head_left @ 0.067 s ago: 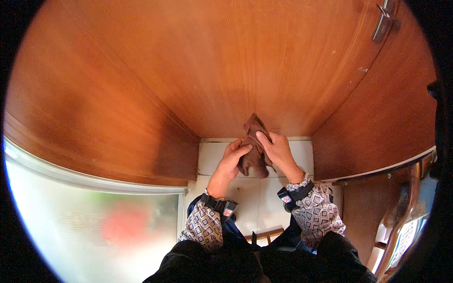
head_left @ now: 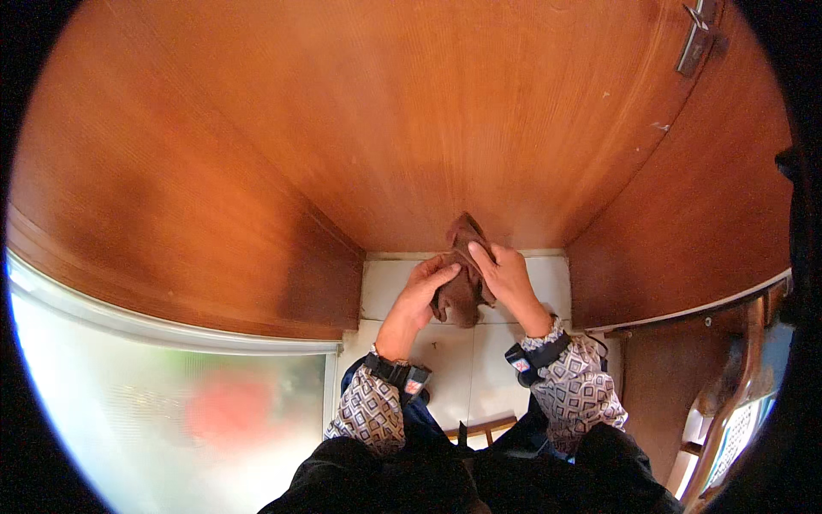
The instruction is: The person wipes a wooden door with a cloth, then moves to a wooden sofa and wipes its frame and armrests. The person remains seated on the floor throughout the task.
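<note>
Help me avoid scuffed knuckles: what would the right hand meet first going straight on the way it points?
The brown cloth, which the right hand grips; beyond that, probably the wooden panel, though the depth between them is unclear in this view.

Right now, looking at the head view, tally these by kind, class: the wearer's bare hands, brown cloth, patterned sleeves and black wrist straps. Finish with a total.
Bare hands, left hand and right hand: 2
Brown cloth, held between them: 1
Patterned sleeves, left sleeve and right sleeve: 2
Black wrist straps, left strap and right strap: 2
Total: 7
</note>
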### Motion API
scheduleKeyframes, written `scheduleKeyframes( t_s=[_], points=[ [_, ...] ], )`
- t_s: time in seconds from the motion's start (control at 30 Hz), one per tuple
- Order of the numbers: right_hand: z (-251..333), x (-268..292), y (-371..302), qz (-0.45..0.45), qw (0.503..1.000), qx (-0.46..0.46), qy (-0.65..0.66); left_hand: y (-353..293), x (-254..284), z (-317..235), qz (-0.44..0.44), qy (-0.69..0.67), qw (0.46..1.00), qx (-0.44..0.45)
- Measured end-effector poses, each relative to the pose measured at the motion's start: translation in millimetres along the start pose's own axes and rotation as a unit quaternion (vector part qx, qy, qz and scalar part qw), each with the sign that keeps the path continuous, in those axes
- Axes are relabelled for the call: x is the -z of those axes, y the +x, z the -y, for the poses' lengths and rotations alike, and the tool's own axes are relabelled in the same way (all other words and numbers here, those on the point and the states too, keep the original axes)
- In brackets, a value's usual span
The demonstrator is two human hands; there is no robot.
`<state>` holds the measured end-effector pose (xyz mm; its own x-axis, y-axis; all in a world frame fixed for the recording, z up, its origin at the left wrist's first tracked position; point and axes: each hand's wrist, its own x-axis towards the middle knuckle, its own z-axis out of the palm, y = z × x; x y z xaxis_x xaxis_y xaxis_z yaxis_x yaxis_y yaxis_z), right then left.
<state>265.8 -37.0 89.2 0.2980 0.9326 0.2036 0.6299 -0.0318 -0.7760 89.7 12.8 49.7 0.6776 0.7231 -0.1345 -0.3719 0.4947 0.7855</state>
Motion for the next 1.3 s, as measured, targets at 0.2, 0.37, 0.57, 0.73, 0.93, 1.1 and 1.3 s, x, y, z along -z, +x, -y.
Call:
scheduleKeyframes(
  t_s=[0.2,0.37,0.57,0.73,0.93,1.1,1.3],
  points=[
    [6.0,-1.7,2.8,-0.027,0.998,0.011,0.064,-4.2,0.6,-0.6,0.065,-0.014,0.998,-0.010],
    [6.7,10.5,-2.2,-0.056,0.985,0.024,0.164,-4.9,8.5,-1.3,0.034,-0.112,0.975,-0.188],
    [29.6,15.3,-2.7,-0.026,0.982,0.032,0.184,-10.2,-3.4,-7.3,0.104,-0.085,0.988,-0.070],
    [44.3,19.9,-2.1,-0.062,0.977,0.014,0.202,-10.9,-4.8,-13.7,0.022,-0.064,0.977,-0.202],
    [40.8,30.9,-8.0,-0.032,0.920,-0.059,0.386,-17.7,68.4,-65.8,-0.142,-0.114,0.923,-0.340],
    [41.3,29.4,-8.4,-0.019,0.916,-0.052,0.396,19.1,106.6,-149.3,-0.271,0.091,0.851,-0.441],
    [39.7,22.6,-4.6,-0.008,0.914,-0.042,0.404,114.0,71.3,-172.1,-0.255,0.257,0.771,-0.523]
  ],
)
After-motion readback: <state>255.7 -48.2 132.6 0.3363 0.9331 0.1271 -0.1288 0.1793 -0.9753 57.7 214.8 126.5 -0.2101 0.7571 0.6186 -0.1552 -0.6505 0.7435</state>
